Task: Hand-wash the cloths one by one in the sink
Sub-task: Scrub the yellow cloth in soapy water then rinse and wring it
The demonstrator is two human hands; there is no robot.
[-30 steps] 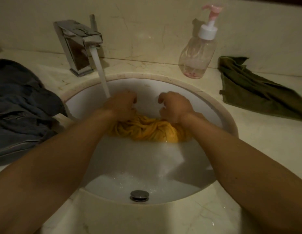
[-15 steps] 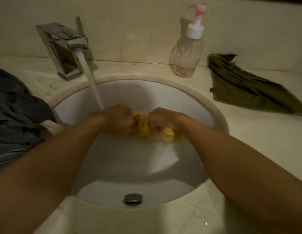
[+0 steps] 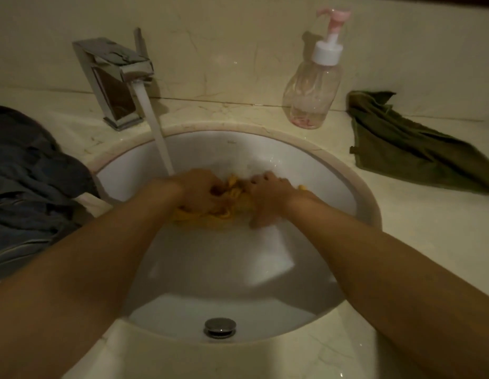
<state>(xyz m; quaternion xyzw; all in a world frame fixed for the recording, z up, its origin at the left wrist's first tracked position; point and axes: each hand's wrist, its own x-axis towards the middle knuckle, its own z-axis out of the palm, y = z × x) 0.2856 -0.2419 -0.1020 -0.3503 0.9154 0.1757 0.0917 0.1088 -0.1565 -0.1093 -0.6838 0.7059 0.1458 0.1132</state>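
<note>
A bunched yellow cloth lies in the far half of the round white sink. My left hand grips its left side with curled fingers. My right hand grips its right side, fingers bent over the fabric. Both hands sit close together, and most of the cloth is hidden under them. Water runs from the chrome faucet in a stream that lands just behind my left hand.
A dark grey-blue cloth pile lies on the counter at the left, touching the sink rim. An olive green cloth lies at the right. A clear pump bottle stands behind the sink. The drain plug is near me.
The cloth was spread between my hands, then squeezed into a tight bundle as they came together. Now the hands have loosened a little and more yellow fabric shows below them.
</note>
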